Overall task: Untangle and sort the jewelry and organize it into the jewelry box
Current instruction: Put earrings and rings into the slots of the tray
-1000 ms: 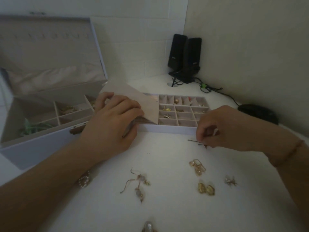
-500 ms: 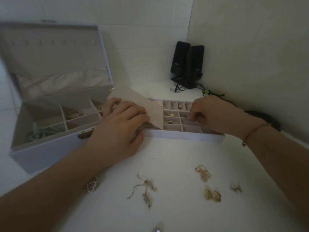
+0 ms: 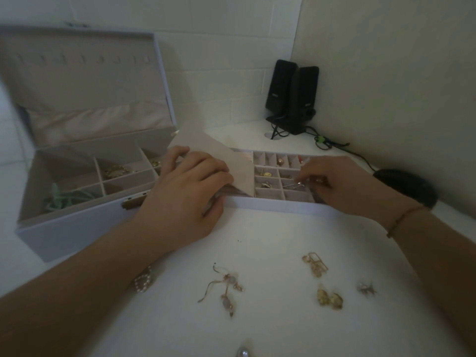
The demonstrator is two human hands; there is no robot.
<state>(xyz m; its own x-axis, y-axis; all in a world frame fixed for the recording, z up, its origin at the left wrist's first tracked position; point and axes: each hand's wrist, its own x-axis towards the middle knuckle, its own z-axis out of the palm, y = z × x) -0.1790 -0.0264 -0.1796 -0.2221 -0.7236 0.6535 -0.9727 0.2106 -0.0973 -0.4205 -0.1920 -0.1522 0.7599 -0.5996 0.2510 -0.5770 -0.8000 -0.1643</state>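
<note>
nearest the camera, a pearl piece (image 3: 243, 353) sits at the bottom edge of the white desk (image 3: 270, 235). beyond it loose jewelry lies spread: a rose-gold drop earring pair (image 3: 225, 288) in the middle, a beaded pearl piece (image 3: 143, 280) just beside the left forearm, two gold nugget earrings (image 3: 329, 298), a small spiky stud (image 3: 365, 288) to their right, and a gold geometric earring pair (image 3: 315, 264) a little farther back. the left hand (image 3: 185, 197) rests with curled fingers on a pale flap (image 3: 219, 158) folded over the left part of the divided tray (image 3: 280, 176), pressing it down; thumb on the tray's front edge. the right hand (image 3: 334, 181) reaches over the tray's right side, fingertips pinching a thin silver wire earring (image 3: 293, 185) above a middle compartment. several compartments hold small gold pieces. left of the tray stands the open jewelry box (image 3: 77, 176), lid up, with a mint green ribbon (image 3: 67, 198) in its front-left section and gold chain in another. at the back corner are two black speakers (image 3: 292, 96), a cable, and a dark mouse (image 3: 407, 186) at right.
</note>
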